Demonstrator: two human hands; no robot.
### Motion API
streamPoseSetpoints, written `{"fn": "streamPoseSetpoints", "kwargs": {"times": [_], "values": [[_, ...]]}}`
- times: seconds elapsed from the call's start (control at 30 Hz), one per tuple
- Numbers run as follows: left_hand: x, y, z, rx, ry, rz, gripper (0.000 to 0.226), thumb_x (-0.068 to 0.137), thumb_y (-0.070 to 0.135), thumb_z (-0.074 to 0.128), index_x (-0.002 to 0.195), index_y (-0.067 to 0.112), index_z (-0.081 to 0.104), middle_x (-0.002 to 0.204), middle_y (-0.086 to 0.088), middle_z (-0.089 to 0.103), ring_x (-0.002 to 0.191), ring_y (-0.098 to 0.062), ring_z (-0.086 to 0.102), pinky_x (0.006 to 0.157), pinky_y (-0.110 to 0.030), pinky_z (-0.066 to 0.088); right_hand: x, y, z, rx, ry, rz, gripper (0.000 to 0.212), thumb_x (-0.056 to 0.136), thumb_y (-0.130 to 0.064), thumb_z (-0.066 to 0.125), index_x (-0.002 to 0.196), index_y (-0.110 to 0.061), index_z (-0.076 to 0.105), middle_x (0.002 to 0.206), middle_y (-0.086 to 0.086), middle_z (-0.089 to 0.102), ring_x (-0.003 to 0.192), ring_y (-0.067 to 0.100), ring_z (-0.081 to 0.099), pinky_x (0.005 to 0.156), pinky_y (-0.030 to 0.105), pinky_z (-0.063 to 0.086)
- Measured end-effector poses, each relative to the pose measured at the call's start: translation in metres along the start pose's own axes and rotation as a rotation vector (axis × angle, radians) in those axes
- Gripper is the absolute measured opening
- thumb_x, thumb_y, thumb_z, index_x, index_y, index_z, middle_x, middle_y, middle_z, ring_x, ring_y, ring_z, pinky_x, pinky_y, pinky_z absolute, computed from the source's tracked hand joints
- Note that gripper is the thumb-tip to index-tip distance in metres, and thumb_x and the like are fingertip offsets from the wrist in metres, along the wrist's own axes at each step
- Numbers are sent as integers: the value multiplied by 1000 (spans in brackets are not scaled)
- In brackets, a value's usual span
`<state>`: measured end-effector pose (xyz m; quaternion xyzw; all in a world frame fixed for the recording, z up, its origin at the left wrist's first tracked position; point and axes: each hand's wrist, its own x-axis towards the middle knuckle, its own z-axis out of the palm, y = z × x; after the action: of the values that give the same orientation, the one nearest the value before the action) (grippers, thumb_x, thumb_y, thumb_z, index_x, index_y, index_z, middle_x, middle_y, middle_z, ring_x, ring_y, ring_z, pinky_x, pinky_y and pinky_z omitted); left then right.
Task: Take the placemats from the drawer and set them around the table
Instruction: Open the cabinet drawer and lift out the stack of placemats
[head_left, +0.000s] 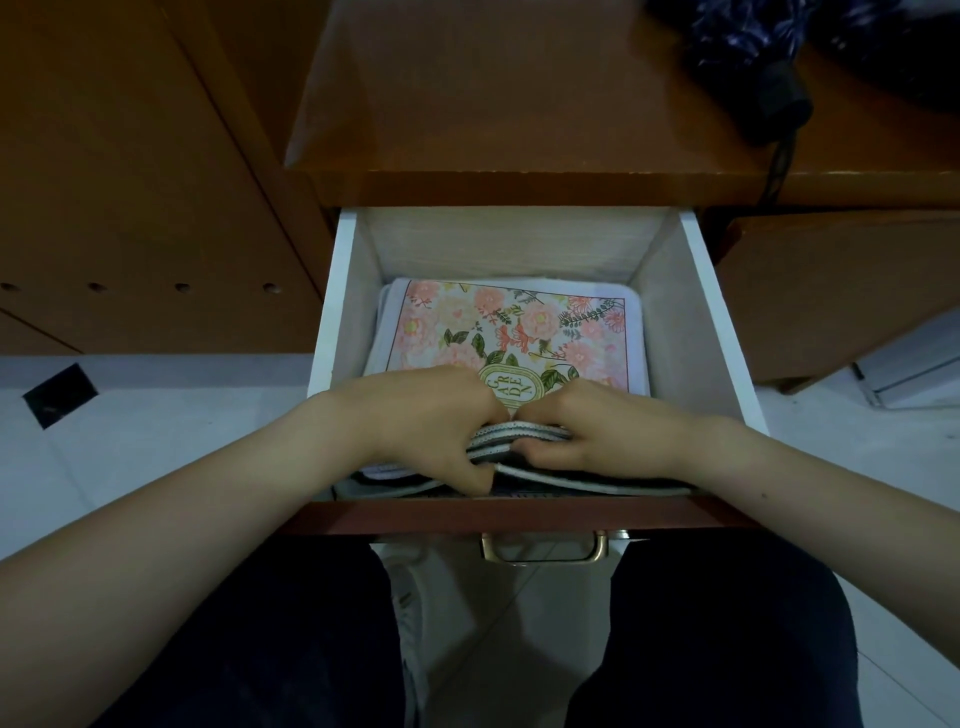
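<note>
Brown wooden desk (519, 104), white tiled floor (130, 441); folded dark umbrella (748, 67) on top. Open white-lined drawer (691, 322): stacked floral placemats (509, 327) inside, near edge clamped by left hand (436, 415) and right hand (613, 431), fingers curled around it.

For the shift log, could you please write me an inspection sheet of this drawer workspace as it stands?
Surface: open drawer, white inside, brass handle on the front.
Job's things: floral placemats stacked flat inside; near edges lifted.
Clutter: folded dark umbrella on the wooden top.
Grippers: left hand and right hand both gripping the stack's near edge.
Cables: nothing seen; only the umbrella's strap hangs over the edge.
Surroundings: pale tiled floor, wooden panels.
</note>
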<state>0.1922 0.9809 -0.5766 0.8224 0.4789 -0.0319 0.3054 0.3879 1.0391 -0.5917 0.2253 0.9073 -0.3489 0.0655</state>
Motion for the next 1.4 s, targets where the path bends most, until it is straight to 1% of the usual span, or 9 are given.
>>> {"fn": "streamPoseSetpoints", "kwargs": {"times": [0.13, 0.23, 0.37, 0.43, 0.53, 0.83, 0.93, 1.13, 1.4], "values": [[2, -3, -3, -52, -18, -1, 10, 72, 33, 64, 68, 24, 60, 54, 1, 56, 47, -13, 49, 49, -40, 45, -1, -1, 1, 77, -33, 25, 31, 91, -53, 52, 93, -25, 66, 73, -1, 64, 65, 13, 58, 63, 42, 47], [3, -4, -4, -87, -31, 4, 7, 73, 31, 63, 69, 25, 62, 56, 0, 59, 49, -16, 52, 49, -41, 45, -4, -4, -1, 116, -88, 40, 45, 79, -69, 55, 97, -29, 64, 79, -4, 66, 70, 10, 61, 66, 40, 51], [4, -5, -5, -116, -32, -4, 9, 72, 31, 64, 64, 31, 60, 56, 0, 60, 49, -16, 53, 48, -41, 44, -5, -1, 1, 113, -85, 44, 46, 76, -61, 67, 106, -26, 63, 85, -6, 66, 76, 9, 60, 69, 38, 51], [5, -6, -4, -125, -39, -9, 4, 72, 32, 64, 69, 29, 64, 58, 1, 63, 50, -16, 56, 49, -41, 46, -4, 0, 1, 115, -77, 52, 46, 75, -58, 71, 110, -29, 62, 90, -8, 67, 80, 8, 61, 73, 37, 51], [6, -6, -5, -131, -48, -12, 12, 73, 32, 63, 77, 24, 70, 60, 0, 65, 52, -18, 58, 50, -41, 46, -4, -2, 2, 91, -59, 51, 42, 75, -49, 76, 109, -27, 63, 90, -10, 66, 80, 6, 59, 74, 33, 50], [5, -6, -7, -157, -65, 3, 5, 75, 28, 66, 71, 31, 64, 60, 1, 65, 52, -17, 57, 50, -38, 46, -3, -3, 3, 72, -36, 16, 32, 78, -45, 73, 102, -24, 66, 81, -5, 67, 71, 9, 60, 67, 38, 50], [6, -7, -6, -157, -60, -1, 3, 75, 29, 66, 76, 27, 68, 62, 2, 66, 54, -16, 58, 52, -39, 47, -3, -3, 4, 72, -24, 10, 32, 78, -46, 72, 101, -23, 66, 78, -3, 67, 69, 11, 60, 65, 40, 50], [6, -10, -4, -164, -62, 19, 3, 74, 32, 64, 75, 31, 66, 64, 2, 67, 55, -16, 60, 53, -41, 48, -4, -1, 5, 62, -18, -16, 30, 80, -46, 71, 102, -25, 66, 80, -4, 68, 70, 10, 61, 64, 38, 49], [7, -12, -3, -129, -75, 20, 27, 67, 43, 57, 77, 21, 70, 61, 0, 64, 54, -15, 59, 54, -42, 47, -4, -4, 5, 58, -8, 10, 29, 78, -45, 72, 99, -27, 66, 83, -9, 67, 71, 5, 59, 65, 32, 49]]}}
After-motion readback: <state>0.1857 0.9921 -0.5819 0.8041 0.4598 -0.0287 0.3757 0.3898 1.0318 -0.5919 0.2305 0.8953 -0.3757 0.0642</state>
